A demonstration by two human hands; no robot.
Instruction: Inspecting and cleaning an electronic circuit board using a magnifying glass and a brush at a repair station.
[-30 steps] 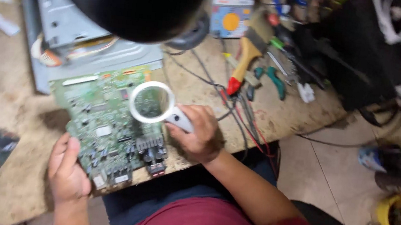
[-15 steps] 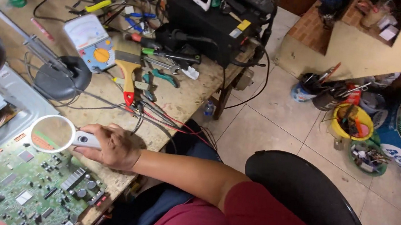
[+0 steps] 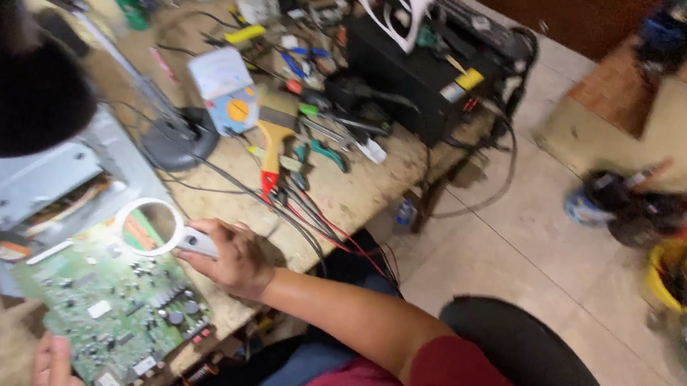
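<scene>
A green circuit board point(image 3: 111, 306) lies at the near edge of the wooden workbench point(image 3: 361, 191). My right hand point(image 3: 234, 260) grips the white handle of a round magnifying glass point(image 3: 151, 229) and holds its lens over the board's upper corner. At the bottom left, my left hand point(image 3: 55, 363) rests against the board's near edge, fingers only partly in view.
A black lamp shade point(image 3: 6, 90) hangs at the left over a grey metal chassis point(image 3: 43, 180). Red and black wires, pliers, a yellow-handled tool point(image 3: 273, 144) and a multimeter point(image 3: 225, 98) litter the bench. A black box point(image 3: 423, 60) stands behind. A black chair point(image 3: 547, 371) and buckets stand on the tiled floor.
The view has swung back to the left and down, bringing the lamp shade and my left hand into view. My right hand still holds the magnifying glass over the board.
</scene>
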